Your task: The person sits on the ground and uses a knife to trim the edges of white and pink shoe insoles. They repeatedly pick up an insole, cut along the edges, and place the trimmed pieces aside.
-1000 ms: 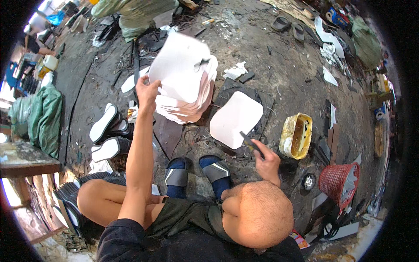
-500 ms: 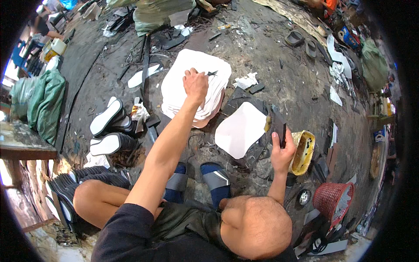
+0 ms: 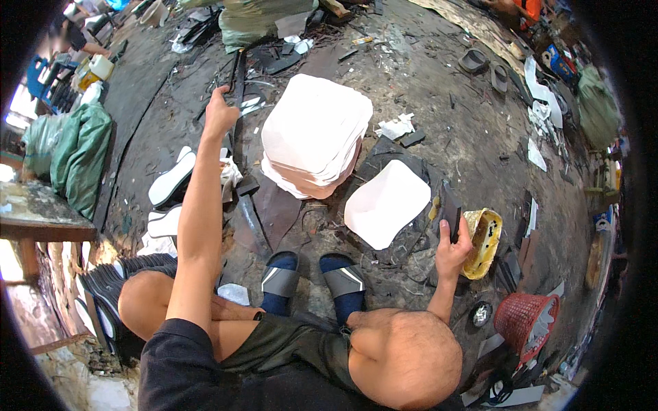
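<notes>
In the head view, the person is squatting over the floor with a single white sheet (image 3: 387,205) lying flat on a dark flat piece (image 3: 378,152), pretty much in front of the feet. The stack of white sheets (image 3: 315,123) sits a bit farther out and to the left, edges kinda uneven.

Right hand (image 3: 454,250) is closed around a dark flat tool (image 3: 449,209), holding it just right of the single sheet and apart from it. The yellow container (image 3: 478,268) is right beside that hand, open side showing, and there's yellowish stuff by the tool's working end.

Left hand (image 3: 221,113) is reached out left of the stack, finger and thumb spread, nothing visible in it. Can't tell if it's touching the dark strip (image 3: 238,82) there.

IMO, for working that sheet well: keep it flat on its dark backing, hold one edge lightly with the free hand so it doesn't skid, and keep the tool low with even strokes. Dripping near the stack would be the annoying part, so keep the tool on the container side between passes.
</notes>
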The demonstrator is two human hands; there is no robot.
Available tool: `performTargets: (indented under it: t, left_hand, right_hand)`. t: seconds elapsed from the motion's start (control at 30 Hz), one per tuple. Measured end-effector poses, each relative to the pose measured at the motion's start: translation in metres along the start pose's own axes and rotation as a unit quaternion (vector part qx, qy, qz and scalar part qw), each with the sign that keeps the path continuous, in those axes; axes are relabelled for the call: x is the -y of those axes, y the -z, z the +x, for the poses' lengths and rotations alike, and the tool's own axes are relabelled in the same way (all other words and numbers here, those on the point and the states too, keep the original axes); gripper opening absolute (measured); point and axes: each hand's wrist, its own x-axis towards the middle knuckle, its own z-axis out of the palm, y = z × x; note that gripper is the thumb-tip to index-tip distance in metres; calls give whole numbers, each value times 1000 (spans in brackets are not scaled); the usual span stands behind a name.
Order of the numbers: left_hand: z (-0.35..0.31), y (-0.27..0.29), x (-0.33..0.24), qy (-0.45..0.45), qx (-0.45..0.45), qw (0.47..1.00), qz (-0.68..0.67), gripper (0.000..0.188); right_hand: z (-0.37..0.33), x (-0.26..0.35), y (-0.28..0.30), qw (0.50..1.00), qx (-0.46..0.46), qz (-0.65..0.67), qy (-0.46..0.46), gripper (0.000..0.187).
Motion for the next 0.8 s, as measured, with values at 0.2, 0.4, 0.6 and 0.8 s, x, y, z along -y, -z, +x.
performTargets:
  t: [0.2,0.4,0.6,0.8]
  left_hand:
    - [-14,11,46,9,-26,999,40,43]
    - [-16,16,43,157,170,939,253,81]
    - [-56,15,48,3,-188,968,169,72]
    - [-286,-67,-118,-276,329,894,-128,42]
  right_hand:
    - [6,13,-10,1000,-1,25,7,39]
    - [9,20,-12,1000,7,8,12,39]
    - [52,18,-27,995,26,-43,82,41]
    - [98,-6,-37,972,109,-206,27,40]
